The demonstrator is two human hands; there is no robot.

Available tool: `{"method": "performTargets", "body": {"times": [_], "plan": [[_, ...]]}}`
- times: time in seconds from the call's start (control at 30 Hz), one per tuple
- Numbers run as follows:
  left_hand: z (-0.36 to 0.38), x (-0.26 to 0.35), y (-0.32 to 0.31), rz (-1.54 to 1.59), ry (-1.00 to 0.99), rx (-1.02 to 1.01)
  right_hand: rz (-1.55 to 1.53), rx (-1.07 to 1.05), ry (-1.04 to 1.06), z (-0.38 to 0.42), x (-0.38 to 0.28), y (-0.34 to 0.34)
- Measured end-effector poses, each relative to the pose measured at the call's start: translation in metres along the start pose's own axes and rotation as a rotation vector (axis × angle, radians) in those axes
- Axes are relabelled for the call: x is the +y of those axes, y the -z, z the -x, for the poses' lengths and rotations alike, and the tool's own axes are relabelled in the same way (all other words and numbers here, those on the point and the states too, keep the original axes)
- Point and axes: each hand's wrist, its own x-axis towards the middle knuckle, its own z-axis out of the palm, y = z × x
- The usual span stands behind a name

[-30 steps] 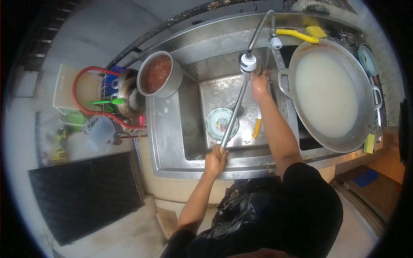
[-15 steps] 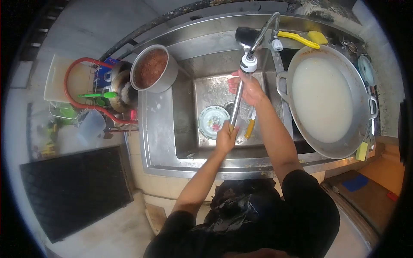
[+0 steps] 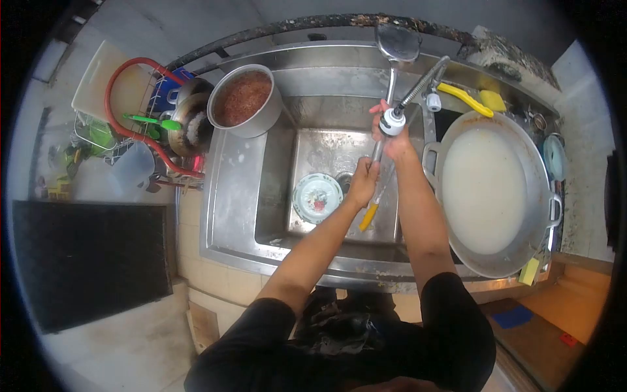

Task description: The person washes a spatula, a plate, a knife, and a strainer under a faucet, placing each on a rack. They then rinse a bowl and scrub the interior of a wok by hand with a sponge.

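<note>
My left hand (image 3: 363, 183) is closed round the lower part of the long handle of a metal spatula (image 3: 398, 43), whose broad head lies up beyond the sink's back edge. Just under the white faucet head (image 3: 392, 121), my right hand (image 3: 394, 140) wraps round the same handle higher up, its fingers partly hidden by the faucet. A patterned plate (image 3: 317, 198) lies in the sink basin (image 3: 326, 147). Right of my left hand, a knife with a yellow handle (image 3: 369, 217) rests in the basin.
A large pan of cloudy liquid (image 3: 483, 189) stands right of the sink. On the left rim sits a pot with reddish-brown contents (image 3: 243, 99). Behind are a yellow-handled tool (image 3: 465, 98) and a sponge (image 3: 492, 100). A red hose (image 3: 109, 98) hangs at far left.
Both hands have moved up and away with the spatula, and its head has risen from beside the faucet to beyond the sink's back edge. The camera view has shifted somewhat.
</note>
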Motion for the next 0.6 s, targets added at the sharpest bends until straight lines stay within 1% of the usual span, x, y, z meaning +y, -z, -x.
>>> {"method": "performTargets", "body": {"times": [0.03, 0.07, 0.1, 0.13, 0.17, 0.23, 0.27, 0.3, 0.33, 0.37, 0.4, 0.43, 0.47, 0.5, 0.53, 0.57, 0.6], "plan": [[-0.006, 0.005, -0.003, 0.128, -0.054, 0.062, 0.008, -0.012, 0.004, 0.001, -0.004, -0.003], [-0.009, 0.011, -0.002, 0.133, -0.067, 0.068, 0.012, -0.002, -0.004, 0.000, -0.008, -0.001], [-0.010, 0.016, 0.000, 0.097, -0.041, 0.026, 0.016, 0.009, -0.013, -0.001, -0.013, -0.002], [-0.008, 0.021, 0.003, 0.061, -0.013, -0.014, 0.006, -0.046, -0.002, -0.005, -0.015, 0.003], [-0.006, 0.017, 0.006, 0.064, -0.020, -0.004, 0.012, -0.057, -0.003, -0.010, -0.015, 0.007], [0.008, -0.006, 0.012, -0.005, 0.092, -0.157, 0.017, -0.019, 0.039, -0.015, -0.012, 0.010], [0.022, -0.019, 0.013, 0.027, 0.116, -0.159, 0.038, 0.044, 0.051, -0.014, -0.011, 0.007], [0.037, -0.029, 0.014, 0.057, 0.137, -0.155, 0.030, 0.017, 0.030, -0.011, -0.007, 0.010], [0.051, -0.024, 0.024, 0.028, 0.169, -0.221, 0.022, -0.019, 0.006, -0.007, -0.002, 0.017], [0.066, -0.018, 0.037, -0.002, 0.201, -0.279, 0.038, -0.106, -0.009, 0.006, 0.001, 0.026], [0.085, -0.023, 0.058, -0.087, 0.129, -0.198, 0.050, -0.252, -0.053, 0.007, 0.014, 0.008], [0.103, -0.032, 0.064, -0.173, 0.068, -0.167, 0.103, -0.316, -0.062, 0.021, 0.014, -0.002], [0.116, -0.035, 0.077, -0.178, 0.068, -0.112, 0.154, -0.375, -0.068, 0.033, 0.012, -0.013], [0.131, -0.037, 0.093, -0.209, 0.108, -0.120, 0.153, -0.418, -0.086, 0.037, 0.016, -0.018], [0.144, -0.038, 0.109, -0.238, 0.146, -0.135, 0.212, -0.386, -0.124, 0.040, 0.019, -0.021], [0.156, -0.036, 0.123, -0.237, 0.145, -0.103, 0.273, -0.347, -0.157, 0.043, 0.021, -0.026], [0.170, -0.032, 0.137, -0.291, 0.108, -0.065, 0.277, -0.373, -0.164, 0.047, 0.023, -0.036]]}}
